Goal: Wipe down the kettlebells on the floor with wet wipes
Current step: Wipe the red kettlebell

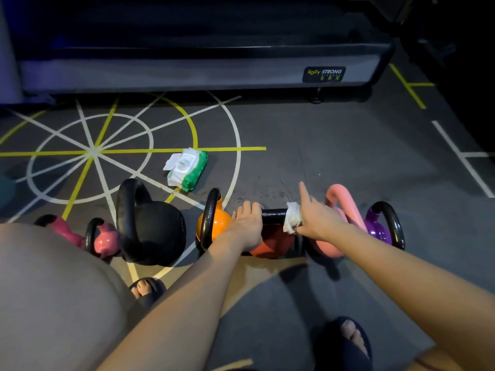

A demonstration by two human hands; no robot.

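Note:
A row of kettlebells stands on the gym floor. In the middle is a red kettlebell [273,245] with a black handle. My left hand [247,224] grips the left end of that handle. My right hand [317,219] holds a white wet wipe [292,216] wrapped round the handle's right end, with the index finger sticking out. An orange kettlebell [214,223] and a large black kettlebell [152,226] stand to the left, a light pink kettlebell [340,210] and a purple kettlebell [380,226] to the right. A green and white wet wipe pack [187,168] lies open beyond the row.
Two small pink kettlebells [104,236] stand at the far left by my knee [53,290]. A treadmill base [201,73] runs across the back. My feet in dark slippers [348,344] are on the floor near me. White and yellow lines mark the grey floor.

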